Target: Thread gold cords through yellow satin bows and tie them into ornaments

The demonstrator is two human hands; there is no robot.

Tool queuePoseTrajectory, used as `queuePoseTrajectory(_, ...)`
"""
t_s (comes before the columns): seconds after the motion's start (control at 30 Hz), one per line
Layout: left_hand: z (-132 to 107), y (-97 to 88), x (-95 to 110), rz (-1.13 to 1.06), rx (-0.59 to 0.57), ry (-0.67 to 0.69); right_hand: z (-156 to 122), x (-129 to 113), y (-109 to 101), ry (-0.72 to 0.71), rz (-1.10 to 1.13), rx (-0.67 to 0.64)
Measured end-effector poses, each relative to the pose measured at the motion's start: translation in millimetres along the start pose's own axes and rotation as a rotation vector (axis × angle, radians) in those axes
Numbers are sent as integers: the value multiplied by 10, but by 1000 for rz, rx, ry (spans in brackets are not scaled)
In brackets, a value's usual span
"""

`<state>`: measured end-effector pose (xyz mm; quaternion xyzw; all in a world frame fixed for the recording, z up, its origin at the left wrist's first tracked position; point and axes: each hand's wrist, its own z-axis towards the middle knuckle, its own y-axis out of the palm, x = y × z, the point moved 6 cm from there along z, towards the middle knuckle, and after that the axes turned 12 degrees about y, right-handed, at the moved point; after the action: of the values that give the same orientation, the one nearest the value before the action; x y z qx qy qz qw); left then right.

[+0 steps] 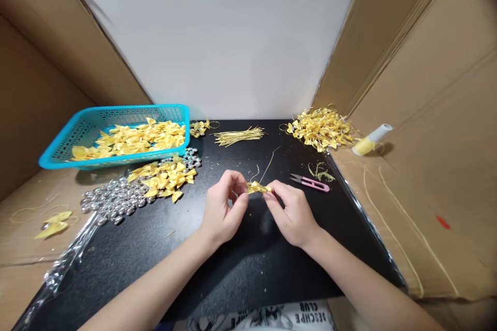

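Mid-frame, your left hand [225, 208] and right hand [292, 212] pinched a yellow ribbon bow [258, 187], apparently mid-tying; its gold cord [267, 165] likely needed snugging.

Head cam: sits on the person's own head, facing forward and tipped down, so you're basically peering over both arms.
Table [240, 274]: black top seen from above at a slant, near edge down at 6 o'clock, far edge a bit above centre.
Hands: pretty close to the lens, left hand [225, 209] and right hand [293, 214] just below mid-frame, forearms coming in from 7 and 5 o'clock.
Wall [233, 26]: roughly square-on, filling 12 o'clock.
Cardboard [430, 88]: flanks the shot at 10 and 2 o'clock, edges slanting outward.
Printed cloth [272, 316]: nearest strip, 6 o'clock, lettering upside down.
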<state>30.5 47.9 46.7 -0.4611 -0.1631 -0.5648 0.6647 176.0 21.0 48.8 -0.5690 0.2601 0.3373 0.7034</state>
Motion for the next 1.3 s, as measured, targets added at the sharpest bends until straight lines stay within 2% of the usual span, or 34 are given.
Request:
queuePoseTrajectory(0.07,-12,45,-68,-67,-104,-28,9,29,-10,-19,-5,-6)
queuePoseTrajectory(0.17,-21,121,-98,-44,-254,-29,5,47,5,-41,-21,-36)
queuePoseTrajectory(0.23,-15,146,-85,-15,-281,-15,-2,53,26,-45,-24,-48)
queuePoseTrajectory(0.3,-10,160,-67,4,-270,-6,-14,53,18,-44,-7,-3)
queuePoseTrajectory(0.43,-14,165,-41,7,-195,-3,-76,1,-127,-77,35,289)
queuePoseTrajectory(0.5,-22,165,-26,17,-168,7,-102,-42,-160,-104,20,351)
queuePoseTrajectory(0.6,-29,153,11,82,-146,60,-103,-63,-156,-87,15,319)
queuePoseTrajectory(0.9,-62,131,144,301,-125,438,-66,35,-115,72,294,167)
queuePoseTrajectory(1.0,-80,130,160,376,-87,533,-63,45,-100,105,326,157)
queuePoseTrajectory(1.13,-88,132,186,471,-40,610,-65,23,-91,100,301,169)
queuePoseTrajectory(1.3,-89,151,195,535,-39,633,-60,21,-61,107,255,171)
